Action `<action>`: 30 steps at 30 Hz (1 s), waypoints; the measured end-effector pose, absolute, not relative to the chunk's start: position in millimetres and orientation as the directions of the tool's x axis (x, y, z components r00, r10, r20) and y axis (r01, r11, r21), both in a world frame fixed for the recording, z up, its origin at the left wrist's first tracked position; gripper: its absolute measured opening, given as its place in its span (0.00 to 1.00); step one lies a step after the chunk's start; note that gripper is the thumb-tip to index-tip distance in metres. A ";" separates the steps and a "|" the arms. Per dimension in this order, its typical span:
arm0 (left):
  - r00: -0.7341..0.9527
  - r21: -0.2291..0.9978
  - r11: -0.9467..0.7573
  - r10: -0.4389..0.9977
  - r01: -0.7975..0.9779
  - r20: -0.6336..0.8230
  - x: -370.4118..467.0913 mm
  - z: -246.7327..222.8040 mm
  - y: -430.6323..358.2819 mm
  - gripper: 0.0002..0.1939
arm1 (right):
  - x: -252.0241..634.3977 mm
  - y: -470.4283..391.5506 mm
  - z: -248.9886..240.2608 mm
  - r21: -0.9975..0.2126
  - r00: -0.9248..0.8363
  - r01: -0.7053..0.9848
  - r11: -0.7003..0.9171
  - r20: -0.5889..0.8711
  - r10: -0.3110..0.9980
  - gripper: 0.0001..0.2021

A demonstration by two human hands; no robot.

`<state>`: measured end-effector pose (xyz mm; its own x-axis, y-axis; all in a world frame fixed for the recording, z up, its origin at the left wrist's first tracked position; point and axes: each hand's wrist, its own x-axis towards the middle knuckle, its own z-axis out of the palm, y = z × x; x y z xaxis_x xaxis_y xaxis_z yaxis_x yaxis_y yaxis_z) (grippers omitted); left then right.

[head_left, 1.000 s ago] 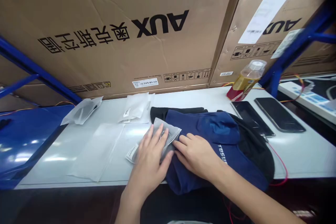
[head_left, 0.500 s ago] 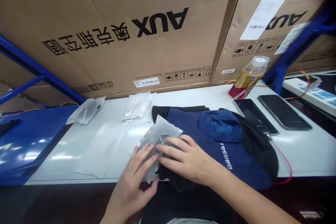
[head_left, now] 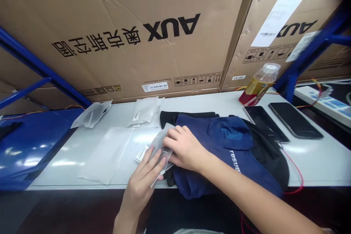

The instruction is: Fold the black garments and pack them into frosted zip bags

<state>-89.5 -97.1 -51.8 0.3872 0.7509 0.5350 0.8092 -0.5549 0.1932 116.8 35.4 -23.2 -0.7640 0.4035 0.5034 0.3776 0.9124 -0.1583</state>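
Note:
A frosted plastic zip bag (head_left: 160, 139) with a small white label stands tilted at the front edge of the white table, between my two hands. My left hand (head_left: 144, 181) lies along its near side, fingers over the front and thumb underneath, gripping it. My right hand (head_left: 186, 148) has its fingers curled over the bag's right edge, closed on it; the fingertips are partly hidden. A small dark shape shows faintly through the plastic. Right beside the bag, partly under my right forearm, lies a folded navy and black garment (head_left: 203, 128).
More frosted bags, a puffed one (head_left: 91, 114), a labelled one (head_left: 145, 111) and a flat one (head_left: 106, 155), lie left. Two phones (head_left: 296, 120), a bottle (head_left: 257, 86) and a red cable (head_left: 297, 170) are right. Large cartons (head_left: 123, 62) stand behind, between blue rack posts (head_left: 35, 67).
My right hand has gone from lying flat over the bag to curling around its right edge. The bag has tipped up from lying flatter, and the view has shifted slightly.

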 end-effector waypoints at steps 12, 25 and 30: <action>0.296 0.282 -0.601 0.683 0.748 0.668 -83.7 -51.3 -93.4 0.16 | 139.6 1.7 -19.6 -0.071 -0.695 0.177 0.982 0.697 0.176 0.05; 0.357 0.149 -0.572 0.672 0.807 0.649 -72.8 -14.9 -96.3 0.23 | 140.1 0.8 6.3 0.071 -0.656 0.202 0.977 0.750 0.082 0.07; 0.365 0.117 -0.579 0.645 0.807 0.672 -75.0 2.4 -95.8 0.23 | 161.7 17.9 9.2 0.021 -0.676 0.302 0.953 0.709 0.199 0.06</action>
<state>-75.0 -95.8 2.4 0.3649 0.6449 0.6715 0.8071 -0.5787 0.1172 161.7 17.9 9.2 -0.6763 0.1985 0.7093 0.3018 0.9532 0.0210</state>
